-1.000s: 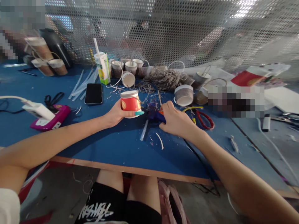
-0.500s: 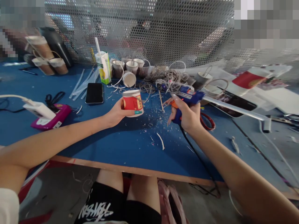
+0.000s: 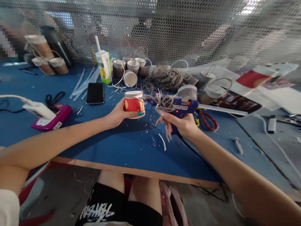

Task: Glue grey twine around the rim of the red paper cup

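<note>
A red paper cup (image 3: 133, 106) with a white rim is gripped by my left hand (image 3: 119, 113), held upright just over the blue table. My right hand (image 3: 180, 124) is wrapped around the handle of a blue glue gun (image 3: 182, 108). Its nozzle points left and reaches the cup's right side near the rim; whether it touches I cannot tell. A clear glue stick (image 3: 222, 109) sticks out of the gun's back. Tangled grey twine (image 3: 166, 102) shows around the front of the gun. The gun's cord hangs down behind my wrist.
Behind the cup lie a heap of grey twine (image 3: 168, 78) and several twine-wrapped cups (image 3: 119, 68). A drink carton (image 3: 103, 67), a black phone (image 3: 95, 93) and a purple power strip (image 3: 52, 117) lie leftward. Red-handled pliers (image 3: 208, 121) rest at right. White scraps (image 3: 162, 142) litter the blue table (image 3: 141, 157).
My right hand has brought the glue gun leftward, its nozzle now at the cup's side. A grey twine spool behind the gun has come into view. My left hand and the cup stay nearly still.
</note>
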A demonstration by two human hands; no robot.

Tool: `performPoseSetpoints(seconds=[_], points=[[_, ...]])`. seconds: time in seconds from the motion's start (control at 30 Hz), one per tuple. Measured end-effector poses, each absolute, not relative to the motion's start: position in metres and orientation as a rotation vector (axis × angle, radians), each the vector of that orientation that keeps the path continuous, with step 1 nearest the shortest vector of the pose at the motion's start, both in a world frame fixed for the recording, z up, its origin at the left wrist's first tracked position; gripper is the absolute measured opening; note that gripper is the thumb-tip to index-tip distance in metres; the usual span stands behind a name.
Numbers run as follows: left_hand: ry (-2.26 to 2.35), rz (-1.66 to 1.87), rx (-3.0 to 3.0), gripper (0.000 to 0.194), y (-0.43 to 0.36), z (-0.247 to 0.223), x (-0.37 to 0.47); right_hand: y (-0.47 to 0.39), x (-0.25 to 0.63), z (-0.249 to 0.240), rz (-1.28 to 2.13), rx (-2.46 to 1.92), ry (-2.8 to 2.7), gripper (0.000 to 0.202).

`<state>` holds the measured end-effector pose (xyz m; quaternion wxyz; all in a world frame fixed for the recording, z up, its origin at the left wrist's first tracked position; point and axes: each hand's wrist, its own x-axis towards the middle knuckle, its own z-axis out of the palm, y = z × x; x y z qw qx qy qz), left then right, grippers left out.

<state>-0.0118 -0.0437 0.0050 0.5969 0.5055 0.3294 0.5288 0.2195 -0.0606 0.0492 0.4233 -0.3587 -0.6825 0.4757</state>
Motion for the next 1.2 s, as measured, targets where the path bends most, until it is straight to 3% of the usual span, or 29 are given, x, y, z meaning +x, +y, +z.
performPoseSetpoints(seconds=[1.2], points=[[0.762,1.184,1.231,0.064,-0.0439,0.0043,-0.0100,-0.0638,0.2160,0.0534,1.220,-0.964,-1.695,0.051]])
